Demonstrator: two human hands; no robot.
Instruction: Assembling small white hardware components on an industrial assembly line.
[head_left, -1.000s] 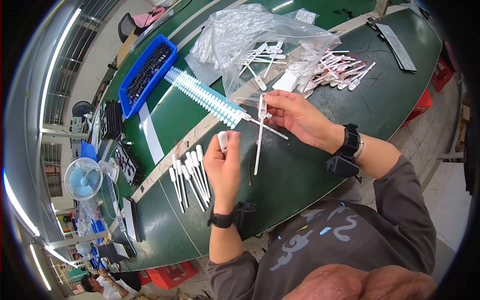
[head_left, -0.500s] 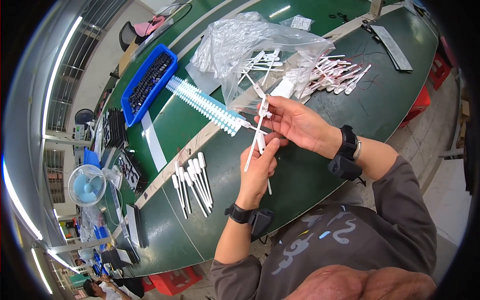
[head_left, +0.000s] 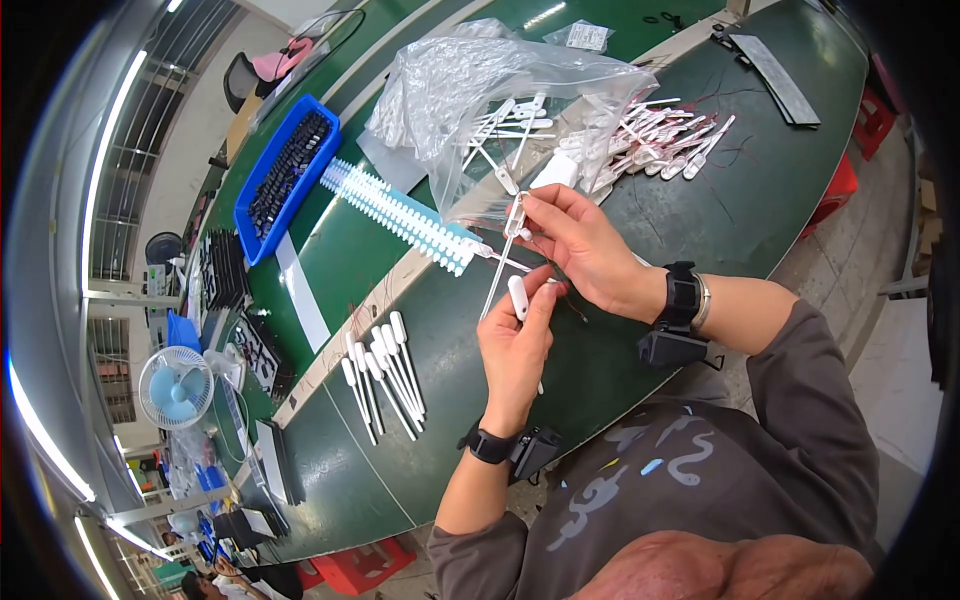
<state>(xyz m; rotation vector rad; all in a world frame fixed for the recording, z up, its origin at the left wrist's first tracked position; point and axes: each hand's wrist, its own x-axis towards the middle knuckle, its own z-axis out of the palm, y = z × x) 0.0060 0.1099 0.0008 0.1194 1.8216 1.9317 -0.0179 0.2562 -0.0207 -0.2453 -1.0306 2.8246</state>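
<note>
A small white rectangular label (head_left: 586, 37) on a clear plastic packet (head_left: 558, 37) is bearing print too tiny for reading; a dark grey fabric shirt (head_left: 720, 500) is showing illegible pale squiggles.

bin (head_left: 244, 213) left of plastic bag (head_left: 440, 75), stick row (head_left: 380, 352) before both

White plastic stick with an open-framed, elongated flat head (head_left: 516, 214): gripped by the head, held above the green bench (head_left: 620, 350); head toward the far edge, slim straight shaft slanting toward the near edge and slightly left. Second white plastic stick with a smooth, closed, rounded oblong head (head_left: 518, 298): also gripped, nearer the near edge, head pointing toward the far edge; most of its shaft hidden. Heads apart; first shaft passes just left of the second head.
</note>
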